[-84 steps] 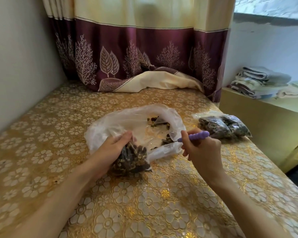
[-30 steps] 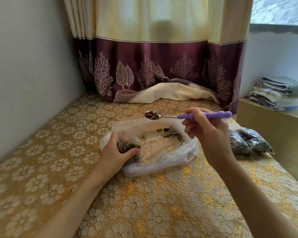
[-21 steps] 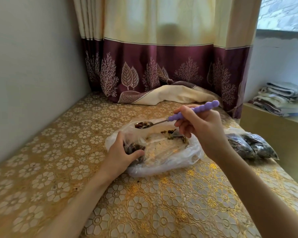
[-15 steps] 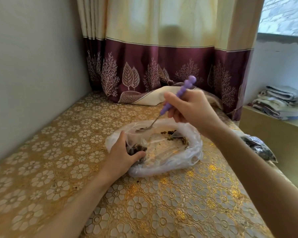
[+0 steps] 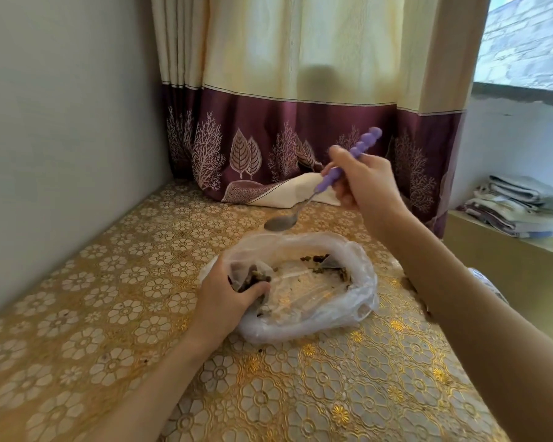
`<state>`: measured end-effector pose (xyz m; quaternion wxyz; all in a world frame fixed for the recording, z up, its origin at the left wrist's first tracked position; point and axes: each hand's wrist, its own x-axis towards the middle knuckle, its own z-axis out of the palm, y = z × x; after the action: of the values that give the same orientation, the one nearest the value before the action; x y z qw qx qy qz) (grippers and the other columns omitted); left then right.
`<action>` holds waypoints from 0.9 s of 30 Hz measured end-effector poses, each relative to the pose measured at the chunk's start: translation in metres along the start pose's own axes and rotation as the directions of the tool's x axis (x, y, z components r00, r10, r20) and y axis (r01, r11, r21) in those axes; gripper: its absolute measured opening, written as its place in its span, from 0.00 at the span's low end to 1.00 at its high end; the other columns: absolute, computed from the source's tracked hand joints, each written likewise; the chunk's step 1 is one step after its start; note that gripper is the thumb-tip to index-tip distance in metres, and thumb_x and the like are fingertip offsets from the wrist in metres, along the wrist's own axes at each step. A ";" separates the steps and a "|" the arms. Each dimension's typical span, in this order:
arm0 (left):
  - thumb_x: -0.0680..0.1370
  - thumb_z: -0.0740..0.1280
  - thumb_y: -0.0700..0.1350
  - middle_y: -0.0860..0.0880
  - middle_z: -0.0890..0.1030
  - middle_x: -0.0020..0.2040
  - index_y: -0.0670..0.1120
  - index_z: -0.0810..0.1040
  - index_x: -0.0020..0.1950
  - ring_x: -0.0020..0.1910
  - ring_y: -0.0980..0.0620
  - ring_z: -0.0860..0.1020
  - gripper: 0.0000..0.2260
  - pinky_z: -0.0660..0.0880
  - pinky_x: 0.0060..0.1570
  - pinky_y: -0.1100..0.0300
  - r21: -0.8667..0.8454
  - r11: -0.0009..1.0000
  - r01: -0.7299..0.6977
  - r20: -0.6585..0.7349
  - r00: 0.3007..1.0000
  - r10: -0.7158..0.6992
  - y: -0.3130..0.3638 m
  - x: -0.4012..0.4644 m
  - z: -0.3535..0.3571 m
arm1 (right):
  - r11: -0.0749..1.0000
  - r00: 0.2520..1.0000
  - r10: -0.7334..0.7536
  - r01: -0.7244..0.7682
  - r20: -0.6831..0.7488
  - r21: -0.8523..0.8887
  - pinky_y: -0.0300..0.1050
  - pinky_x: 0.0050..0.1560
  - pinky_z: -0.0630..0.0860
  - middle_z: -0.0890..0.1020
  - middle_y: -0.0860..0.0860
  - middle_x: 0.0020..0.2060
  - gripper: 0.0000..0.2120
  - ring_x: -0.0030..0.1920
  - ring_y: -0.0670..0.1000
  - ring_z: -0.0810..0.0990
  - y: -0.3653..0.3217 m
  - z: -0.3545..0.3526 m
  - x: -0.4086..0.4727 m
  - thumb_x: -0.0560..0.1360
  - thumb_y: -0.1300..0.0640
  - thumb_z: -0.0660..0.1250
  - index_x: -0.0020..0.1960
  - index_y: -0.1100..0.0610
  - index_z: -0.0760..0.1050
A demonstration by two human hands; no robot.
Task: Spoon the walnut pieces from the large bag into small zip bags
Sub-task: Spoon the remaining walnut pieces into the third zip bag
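Note:
The large clear bag (image 5: 342,309) lies open on the gold floral tablecloth (image 5: 109,314), with a few walnut pieces (image 5: 320,260) left along its far side. My left hand (image 5: 227,298) grips a small zip bag (image 5: 251,277), partly filled with dark walnut pieces, at the large bag's left rim. My right hand (image 5: 364,183) holds a spoon with a purple beaded handle (image 5: 348,157) above the bag. Its metal bowl (image 5: 280,223) hangs tilted down, above and beyond the small bag, and looks empty.
A maroon and cream curtain (image 5: 300,122) hangs behind, its hem lying on the table. A grey wall (image 5: 61,122) runs along the left. To the right stands a low cabinet (image 5: 508,266) with folded cloths (image 5: 517,205). My right forearm hides the filled bags on the right.
My right hand carried a loaded spoon from the large bag to the small bag and tipped it. The spoon has since lifted up and away, its bowl empty. My left hand kept its hold.

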<state>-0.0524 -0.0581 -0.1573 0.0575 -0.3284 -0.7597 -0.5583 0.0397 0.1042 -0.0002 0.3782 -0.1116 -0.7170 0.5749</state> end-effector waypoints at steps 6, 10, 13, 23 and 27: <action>0.66 0.75 0.51 0.45 0.78 0.53 0.41 0.73 0.62 0.52 0.47 0.76 0.29 0.75 0.54 0.51 0.022 0.997 0.072 -0.093 0.993 -0.070 0.000 0.002 -0.005 | 0.986 0.947 0.123 -0.083 -0.298 0.143 0.34 0.21 0.65 0.81 0.50 0.25 0.17 0.21 0.43 0.70 0.054 -0.036 -0.021 0.79 0.57 0.60 0.34 0.60 0.75; 0.67 0.75 0.50 0.45 0.79 0.55 0.42 0.73 0.63 0.53 0.48 0.77 0.27 0.74 0.55 0.50 0.024 0.997 0.068 -0.009 0.998 -0.068 -0.004 -0.001 -0.002 | 0.981 0.950 0.190 -0.178 -0.248 0.072 0.35 0.28 0.76 0.83 0.54 0.30 0.13 0.28 0.48 0.80 0.096 -0.031 -0.044 0.77 0.59 0.65 0.36 0.61 0.79; 0.68 0.75 0.50 0.50 0.79 0.52 0.43 0.73 0.61 0.51 0.53 0.77 0.25 0.75 0.51 0.56 0.046 0.998 0.046 0.004 0.999 -0.046 -0.008 -0.002 -0.001 | 0.977 0.938 0.214 -0.207 -0.272 0.052 0.40 0.33 0.80 0.84 0.58 0.32 0.11 0.31 0.52 0.82 0.117 -0.019 -0.053 0.76 0.59 0.67 0.36 0.61 0.81; 0.68 0.74 0.52 0.60 0.70 0.41 0.48 0.70 0.51 0.40 0.70 0.71 0.18 0.66 0.38 0.78 0.135 0.990 -0.043 0.007 0.999 0.042 -0.014 -0.005 0.003 | 0.962 0.911 0.058 -0.160 -0.407 -0.220 0.38 0.41 0.79 0.82 0.46 0.25 0.13 0.29 0.44 0.82 0.142 -0.018 -0.061 0.77 0.53 0.66 0.39 0.58 0.84; 0.68 0.73 0.53 0.58 0.72 0.40 0.50 0.68 0.46 0.38 0.63 0.71 0.17 0.69 0.34 0.70 0.152 0.988 -0.029 0.024 0.999 0.026 -0.014 -0.005 0.003 | 0.935 0.894 -0.033 -0.129 -0.446 -0.329 0.47 0.46 0.79 0.80 0.45 0.25 0.14 0.29 0.46 0.81 0.146 -0.021 -0.061 0.76 0.52 0.65 0.37 0.58 0.82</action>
<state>-0.0556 -0.0598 -0.1718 0.0818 -0.3395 -0.7962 -0.4940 0.0556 0.1298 -0.1569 0.4913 -0.3234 -0.6991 0.4066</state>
